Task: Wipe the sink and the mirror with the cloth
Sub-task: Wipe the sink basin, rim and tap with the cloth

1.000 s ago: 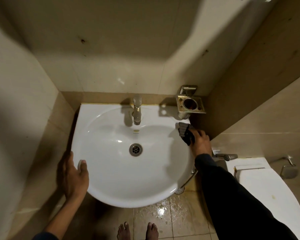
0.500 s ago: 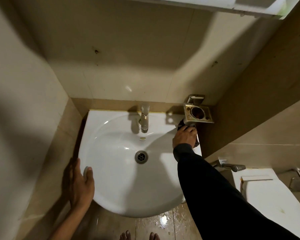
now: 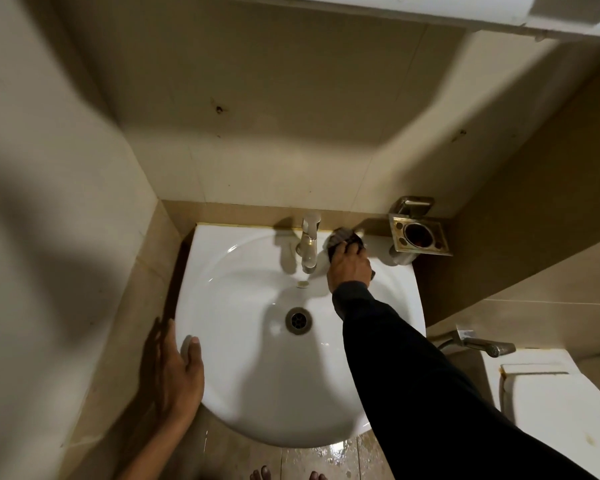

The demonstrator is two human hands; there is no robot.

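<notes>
Head view: right hand (image 3: 349, 270) closed over dark crumpled cloth (image 3: 343, 237), pressed on back ledge of white ceramic sink (image 3: 243, 393), just right of chrome tap (image 3: 309, 245). Left hand (image 3: 177, 372) flat on sink's left rim, empty (bracing, probably). Mirror unseen.

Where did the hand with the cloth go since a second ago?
The right hand, keeping its grip on the dark cloth, slid along the sink rim from the right edge, below the metal holder, to the back ledge right next to the tap. Nothing was let go. The left hand stayed resting on the sink's left edge.
</notes>
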